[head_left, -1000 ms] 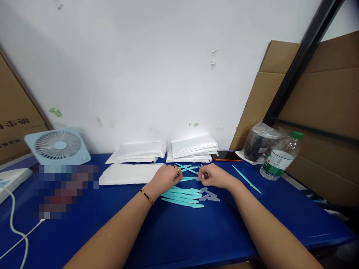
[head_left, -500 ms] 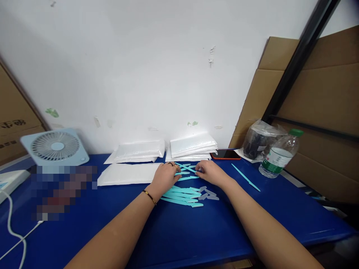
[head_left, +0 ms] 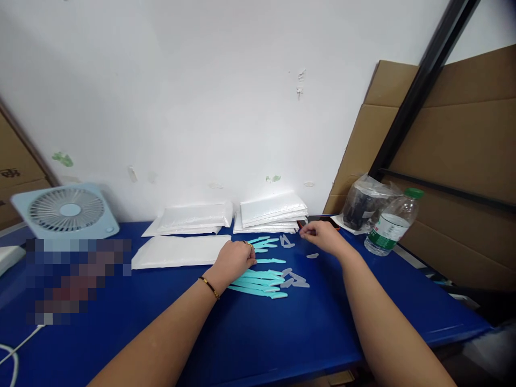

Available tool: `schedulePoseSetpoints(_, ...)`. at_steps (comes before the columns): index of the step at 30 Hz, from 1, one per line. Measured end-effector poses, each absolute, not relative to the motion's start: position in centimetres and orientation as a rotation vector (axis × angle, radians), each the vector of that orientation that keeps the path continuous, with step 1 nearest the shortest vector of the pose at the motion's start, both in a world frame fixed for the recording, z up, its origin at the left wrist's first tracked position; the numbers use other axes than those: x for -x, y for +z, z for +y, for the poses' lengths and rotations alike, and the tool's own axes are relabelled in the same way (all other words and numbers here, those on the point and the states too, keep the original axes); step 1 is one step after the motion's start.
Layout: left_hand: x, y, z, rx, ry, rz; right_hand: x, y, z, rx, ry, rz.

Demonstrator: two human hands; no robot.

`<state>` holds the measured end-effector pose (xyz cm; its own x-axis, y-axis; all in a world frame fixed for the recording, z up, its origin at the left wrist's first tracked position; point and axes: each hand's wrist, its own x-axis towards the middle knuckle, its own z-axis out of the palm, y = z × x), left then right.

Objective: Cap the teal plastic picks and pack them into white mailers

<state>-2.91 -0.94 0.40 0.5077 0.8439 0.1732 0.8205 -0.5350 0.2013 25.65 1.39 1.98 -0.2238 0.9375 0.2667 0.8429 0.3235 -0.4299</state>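
Sticks (head_left: pixel 279 295) fan out left of the clear caps (head_left: pixel 300 285), so a light fingertip touch should disturb the fewest. My left hand (head_left: pixel 236 259) curls narrowly at a lone stick's (head_left: pixel 274 261) left end; my right hand (head_left: pixel 326 237) bends narrowly beside the phone (head_left: pixel 332 222). I cannot tell whether either grips anything.

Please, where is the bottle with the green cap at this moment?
In the head view, the bottle is on the right part of the blue table, just right of the dark item in a clear bag.
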Motion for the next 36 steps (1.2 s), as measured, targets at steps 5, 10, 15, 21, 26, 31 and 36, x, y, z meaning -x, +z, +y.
schedulePoseSetpoints(5, 3.0, 0.2, -0.9, -2.565, 0.398, 1.487, -28.4, 1.4, 1.1, 1.764, 0.693, -2.249)
schedulePoseSetpoints(10, 3.1, 0.0, -0.9, -2.515, 0.461, 1.446, -26.1, 1.0, 1.1, 1.662, 0.804, -2.181)
schedulePoseSetpoints(15, 3.3, 0.1, -0.7, -2.273, 0.658, 1.361, -23.2, 1.2, 1.3, 1.212, 0.942, -1.734)
schedulePoseSetpoints(21, 3.5, 0.1, -0.1, -2.011, 0.822, 1.229, -21.8, 1.6, 0.9, 1.065, 0.898, -1.485)
schedulePoseSetpoints(26, 3.7, -0.1, 0.4, -1.858, 0.871, 1.081, -22.0, 1.9, 0.7, 1.049, 0.951, -1.464)
schedulePoseSetpoints(31, 4.0, -0.2, 0.7, -1.871, 0.886, 1.093, -21.8, 1.7, 0.6, 0.991, 0.959, -1.560)
schedulePoseSetpoints(36, 4.2, 0.1, 0.5, -1.866, 0.863, 1.120, -21.8, 1.6, 0.5, 1.014, 0.971, -1.614)
